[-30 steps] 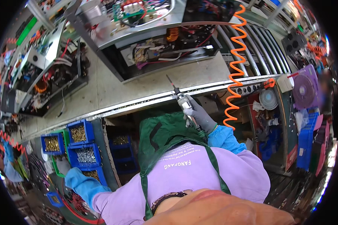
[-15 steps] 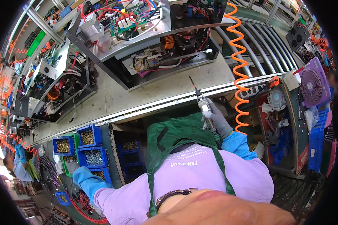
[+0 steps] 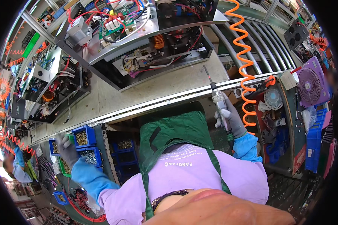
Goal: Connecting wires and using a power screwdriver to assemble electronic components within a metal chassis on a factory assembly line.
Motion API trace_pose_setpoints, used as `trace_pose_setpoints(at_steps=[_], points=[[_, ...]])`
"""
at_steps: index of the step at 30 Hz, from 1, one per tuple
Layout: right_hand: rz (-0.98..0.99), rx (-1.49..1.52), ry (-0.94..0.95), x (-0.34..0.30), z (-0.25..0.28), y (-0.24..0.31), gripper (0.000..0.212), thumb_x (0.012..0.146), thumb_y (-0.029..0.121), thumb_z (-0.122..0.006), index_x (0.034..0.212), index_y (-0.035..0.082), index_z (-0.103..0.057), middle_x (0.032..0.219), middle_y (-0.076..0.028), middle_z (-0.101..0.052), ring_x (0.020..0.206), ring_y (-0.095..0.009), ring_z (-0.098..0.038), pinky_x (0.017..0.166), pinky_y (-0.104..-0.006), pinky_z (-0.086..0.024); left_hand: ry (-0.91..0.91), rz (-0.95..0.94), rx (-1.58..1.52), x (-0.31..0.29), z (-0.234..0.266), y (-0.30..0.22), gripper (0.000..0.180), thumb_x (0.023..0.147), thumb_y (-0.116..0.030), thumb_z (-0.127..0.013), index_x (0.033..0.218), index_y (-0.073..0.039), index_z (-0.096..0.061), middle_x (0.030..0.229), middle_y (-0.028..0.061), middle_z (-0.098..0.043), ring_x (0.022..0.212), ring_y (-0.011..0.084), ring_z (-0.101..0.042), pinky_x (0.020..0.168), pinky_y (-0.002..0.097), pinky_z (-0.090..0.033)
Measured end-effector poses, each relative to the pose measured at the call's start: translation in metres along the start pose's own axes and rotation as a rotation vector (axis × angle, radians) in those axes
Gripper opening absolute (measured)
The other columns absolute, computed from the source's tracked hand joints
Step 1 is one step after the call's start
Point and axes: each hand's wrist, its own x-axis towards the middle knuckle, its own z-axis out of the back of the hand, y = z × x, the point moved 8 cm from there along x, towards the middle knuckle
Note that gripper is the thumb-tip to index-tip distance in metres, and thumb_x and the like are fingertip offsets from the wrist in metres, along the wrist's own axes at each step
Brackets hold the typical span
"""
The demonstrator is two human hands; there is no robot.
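My right hand [image 3: 232,117], in a grey glove, grips a slim power screwdriver [image 3: 218,99] with a long thin bit pointing up and away. The tool is in front of the bench edge, right of my green apron [image 3: 176,129]. My left hand [image 3: 67,149], also gloved in grey, is raised over the screw bins with its fingers bent together. Whatever is between those fingertips is too small to make out. Below and beside it are a blue bin of brass-coloured screws [image 3: 83,137], a blue bin of silver screws [image 3: 89,156] and a green bin [image 3: 65,168].
On the bench [image 3: 112,101] stands a dark metal chassis [image 3: 116,77] with circuit boards and coils, and another unit [image 3: 45,86] further left. An orange coiled hose [image 3: 245,77] hangs beside the roller conveyor [image 3: 262,52]. At right are a purple fan [image 3: 310,84] and a side shelf.
My left hand has risen out of the bins, moving up and slightly left. My right hand and the screwdriver have shifted right. The view has moved a little.
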Motion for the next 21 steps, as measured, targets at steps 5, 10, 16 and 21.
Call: trace_pose_setpoints(at_steps=[5, 10, 16, 21], points=[[0.069, -0.038, 0.134, 0.003, -0.015, 0.035, 0.096, 0.066, 0.011, -0.061, 0.147, 0.017, -0.009, 0.08, -0.012, -0.055, 0.054, -0.016, -0.057, 0.052, -0.0281, -0.052, 0.131, 0.351, 0.409, 0.017, -0.178, 0.204, 0.031, 0.089, -0.018, -0.054, 0.114, -0.002, -0.047, 0.088, 0.0029, -0.051, 0.064, 0.0053, -0.044, 0.045, 0.0145, -0.032], [0.026, -0.112, 0.164, -0.002, -0.037, 0.064, 0.095, 0.066, 0.01, -0.063, 0.147, 0.018, -0.014, 0.083, -0.01, -0.054, 0.057, -0.014, -0.055, 0.055, -0.0267, -0.05, 0.716, 0.657, 0.216, -0.006, -0.333, 0.342, 0.024, 0.093, -0.017, -0.052, 0.111, 0.0, -0.051, 0.087, 0.0052, -0.055, 0.067, 0.0086, -0.05, 0.058, 0.0193, -0.039], [0.003, -0.275, 0.139, 0.002, -0.023, 0.058, 0.094, 0.066, 0.009, -0.065, 0.147, 0.019, -0.018, 0.094, -0.009, -0.053, 0.06, -0.011, -0.052, 0.055, -0.0252, -0.048, 0.812, 0.59, 0.225, -0.019, -0.378, 0.371, 0.022, 0.095, -0.016, -0.049, 0.112, -0.003, -0.053, 0.089, 0.0021, -0.055, 0.068, 0.0053, -0.05, 0.055, 0.0156, -0.04], [-0.012, -0.284, 0.14, 0.004, -0.019, 0.056, 0.094, 0.065, 0.008, -0.065, 0.147, 0.019, -0.019, 0.095, -0.009, -0.054, 0.06, -0.011, -0.052, 0.055, -0.0252, -0.047, 0.83, 0.547, 0.299, -0.018, -0.38, 0.367, 0.024, 0.096, -0.016, -0.049, 0.115, -0.004, -0.054, 0.086, 0.002, -0.056, 0.068, 0.0032, -0.049, 0.054, 0.0141, -0.039]])
